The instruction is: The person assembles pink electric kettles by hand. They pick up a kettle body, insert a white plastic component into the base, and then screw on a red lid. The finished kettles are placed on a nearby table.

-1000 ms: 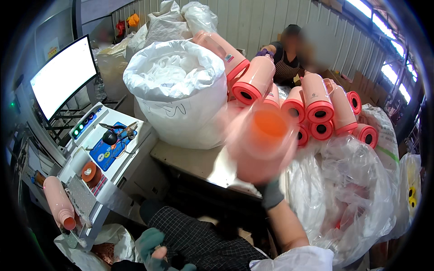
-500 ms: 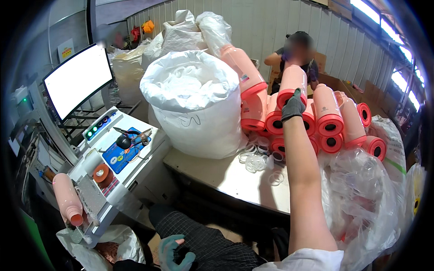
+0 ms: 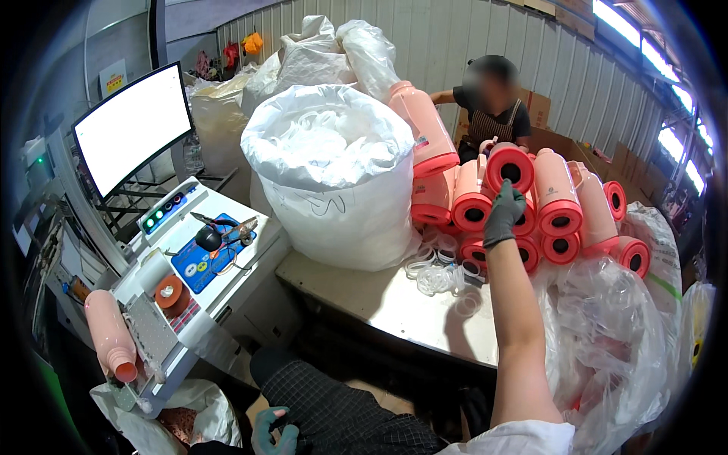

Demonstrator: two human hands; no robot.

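My right hand (image 3: 506, 214), in a grey glove, reaches across the table to a pile of pink plastic bottles. Its fingers are curled closed against the lower rim of one pink bottle (image 3: 497, 168), whose red ring base with a dark centre faces me. More bottles of the same kind, such as an upright-leaning one (image 3: 555, 182), lie stacked around it. My left hand (image 3: 273, 434), in a teal glove with one bare fingertip showing, rests low by my lap. Its fingers are bent but apart, with nothing visible in them.
A big white sack (image 3: 330, 205) of white rings stands left of the pile. Loose clear rings (image 3: 440, 274) lie on the table (image 3: 379, 303). Clear plastic bags (image 3: 607, 326) bulge at right. A white machine (image 3: 250, 220) with another pink bottle (image 3: 110, 330) stands left. A co-worker (image 3: 497, 114) sits beyond the pile.
The pink bottle at my right hand has tipped back onto the pile, its base now toward me. My right hand has moved slightly lower. The co-worker has moved, one arm now stretched leftward.
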